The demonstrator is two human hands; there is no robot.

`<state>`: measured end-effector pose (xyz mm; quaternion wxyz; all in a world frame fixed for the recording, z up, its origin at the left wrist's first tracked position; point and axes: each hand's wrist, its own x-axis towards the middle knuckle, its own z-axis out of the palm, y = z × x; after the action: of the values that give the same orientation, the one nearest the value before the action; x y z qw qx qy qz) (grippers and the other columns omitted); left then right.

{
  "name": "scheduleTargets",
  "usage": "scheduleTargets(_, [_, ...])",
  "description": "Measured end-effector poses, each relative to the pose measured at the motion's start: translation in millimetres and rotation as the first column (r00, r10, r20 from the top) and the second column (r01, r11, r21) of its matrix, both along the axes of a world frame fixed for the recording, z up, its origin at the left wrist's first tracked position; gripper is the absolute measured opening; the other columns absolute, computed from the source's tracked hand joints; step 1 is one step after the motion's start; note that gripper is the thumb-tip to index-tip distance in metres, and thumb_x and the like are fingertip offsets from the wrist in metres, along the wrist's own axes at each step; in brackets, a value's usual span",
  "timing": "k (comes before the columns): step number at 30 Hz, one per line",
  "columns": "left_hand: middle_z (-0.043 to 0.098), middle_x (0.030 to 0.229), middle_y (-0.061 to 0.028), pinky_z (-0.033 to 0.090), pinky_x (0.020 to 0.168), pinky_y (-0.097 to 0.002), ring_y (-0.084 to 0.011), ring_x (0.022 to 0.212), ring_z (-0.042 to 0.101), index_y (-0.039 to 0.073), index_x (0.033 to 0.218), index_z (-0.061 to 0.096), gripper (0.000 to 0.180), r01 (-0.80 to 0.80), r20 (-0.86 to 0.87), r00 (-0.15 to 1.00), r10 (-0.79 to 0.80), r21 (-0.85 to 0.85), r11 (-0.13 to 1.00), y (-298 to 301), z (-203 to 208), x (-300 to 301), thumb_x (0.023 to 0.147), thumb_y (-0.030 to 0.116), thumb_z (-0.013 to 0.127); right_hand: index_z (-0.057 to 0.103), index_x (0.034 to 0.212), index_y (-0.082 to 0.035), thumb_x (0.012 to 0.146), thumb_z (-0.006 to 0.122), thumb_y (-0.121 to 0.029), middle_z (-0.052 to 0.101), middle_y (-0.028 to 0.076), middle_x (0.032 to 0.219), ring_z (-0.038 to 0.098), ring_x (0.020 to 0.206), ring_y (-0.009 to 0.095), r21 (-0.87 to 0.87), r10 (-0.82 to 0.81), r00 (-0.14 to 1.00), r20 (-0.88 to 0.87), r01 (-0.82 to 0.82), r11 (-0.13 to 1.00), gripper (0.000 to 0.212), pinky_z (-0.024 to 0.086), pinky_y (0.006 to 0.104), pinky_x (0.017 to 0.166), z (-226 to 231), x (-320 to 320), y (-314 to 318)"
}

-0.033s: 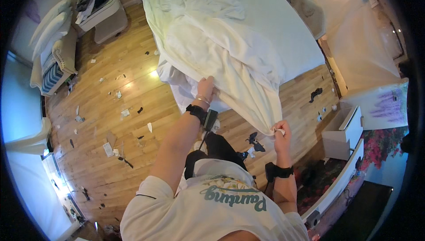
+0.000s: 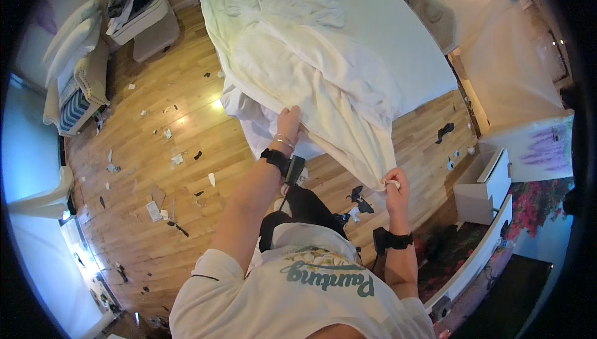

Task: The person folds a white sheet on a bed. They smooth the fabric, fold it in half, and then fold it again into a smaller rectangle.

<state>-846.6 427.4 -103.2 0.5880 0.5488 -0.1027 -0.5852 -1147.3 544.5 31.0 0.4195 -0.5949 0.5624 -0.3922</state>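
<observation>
A rumpled white duvet point(image 2: 311, 84) covers the left part of the bed and hangs over its near end. My left hand point(image 2: 289, 124) grips its edge at the near left corner of the bed, fingers closed on the cloth. Farther right and nearer to me, my right hand point(image 2: 397, 191) pinches a corner of the same duvet. Between the hands the edge is drawn out taut, off the mattress. On the right, the bare pale mattress point(image 2: 413, 59) shows. Under the duvet, a second white layer point(image 2: 252, 129) droops at the left corner.
Paper scraps point(image 2: 153, 210) and dark bits litter the wooden floor point(image 2: 130, 165) on the left. Black cloth pieces point(image 2: 360, 200) lie by my feet. An open white drawer point(image 2: 482, 183) stands at right. A padded bench point(image 2: 87, 90) with pillows and a clothes-topped white stand point(image 2: 146, 18) are at far left.
</observation>
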Motion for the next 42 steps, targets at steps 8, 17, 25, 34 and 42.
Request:
scheduleTargets(8, [0.059,0.076,-0.0002,0.043,0.051,-0.0239,-0.0097,0.060,0.054,0.003,0.093,0.057,0.019,0.089,0.177,0.982,-0.068,-0.118,0.989,13,38,25,0.093,0.022,0.053,0.052,0.117,-0.008,0.070,0.075,-0.041,0.059,0.017,0.106,0.059,0.096,0.036,0.235,0.332,0.685,-0.649,-0.235,0.943,0.062,0.049,0.0416,0.079,12,71,-44])
scheduleTargets(17, [0.060,0.081,-0.0018,0.049,0.061,-0.0250,-0.0101,0.067,0.057,0.002,0.096,0.059,0.024,0.239,0.280,0.936,-0.212,-0.066,0.969,18,80,19,0.095,0.025,0.054,0.044,0.126,-0.010,0.070,0.076,-0.030,0.053,0.018,0.111,0.059,0.093,0.039,-0.029,0.332,0.806,-0.491,-0.396,0.918,0.067,0.050,0.0447,0.073,-10,182,-105])
scheduleTargets(25, [0.063,0.092,-0.0031,0.051,0.075,-0.0281,-0.0122,0.078,0.060,0.003,0.103,0.059,0.027,0.345,0.239,0.916,-0.324,-0.053,0.937,3,79,40,0.092,0.027,0.056,0.060,0.083,-0.004,0.067,0.057,-0.005,0.057,0.016,0.073,0.057,0.070,0.039,-0.363,0.242,0.921,-0.306,-0.348,0.865,0.016,0.046,0.0456,0.060,-35,180,-134])
scheduleTargets(34, [0.062,0.102,-0.0077,0.055,0.077,-0.0358,-0.0204,0.089,0.063,0.002,0.110,0.054,0.032,0.109,-0.128,0.987,-0.098,0.077,0.991,-88,48,114,0.093,0.029,0.055,0.050,0.066,-0.003,0.062,0.056,-0.008,0.046,0.015,0.061,0.049,0.056,0.037,-0.418,0.296,0.877,-0.378,-0.447,0.791,0.008,0.039,0.0426,0.049,-2,169,-151])
scheduleTargets(42, [0.061,0.092,-0.0093,0.053,0.071,-0.0393,-0.0242,0.082,0.061,-0.001,0.103,0.055,0.038,0.117,-0.080,0.991,-0.110,0.086,0.989,-138,-11,165,0.095,0.035,0.050,0.051,0.065,-0.004,0.063,0.061,-0.010,0.048,0.015,0.061,0.050,0.058,0.037,-0.362,0.112,0.930,-0.349,-0.244,0.900,0.012,0.040,0.0423,0.050,22,187,-153])
